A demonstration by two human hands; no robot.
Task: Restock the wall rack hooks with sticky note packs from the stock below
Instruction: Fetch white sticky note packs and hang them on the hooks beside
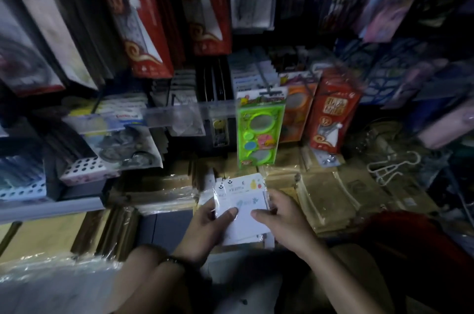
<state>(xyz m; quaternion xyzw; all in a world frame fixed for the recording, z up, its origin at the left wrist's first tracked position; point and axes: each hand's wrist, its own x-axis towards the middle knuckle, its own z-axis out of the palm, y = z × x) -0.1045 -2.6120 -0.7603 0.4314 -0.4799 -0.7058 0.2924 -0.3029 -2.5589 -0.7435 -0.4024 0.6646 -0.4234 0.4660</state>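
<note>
packs: small stack of sticky note packs (246, 198) in clear sleeves, lower centre of the frame, above the brown wrapped bundles (333, 198).
left hand (207, 224): grips the stack's left edge, thumb on top.
right hand (282, 213): fingers curl round the right edge.
step: likely squaring the stack before hanging.
advice: line up the top edges, keep thumbs low, and free one pack at a time.

Dim, murky picture — edges blurred and warped, corners black.

Dim crowded shop corner (red packs (205, 6) overhead), grey shelf (51, 207) left.
</note>
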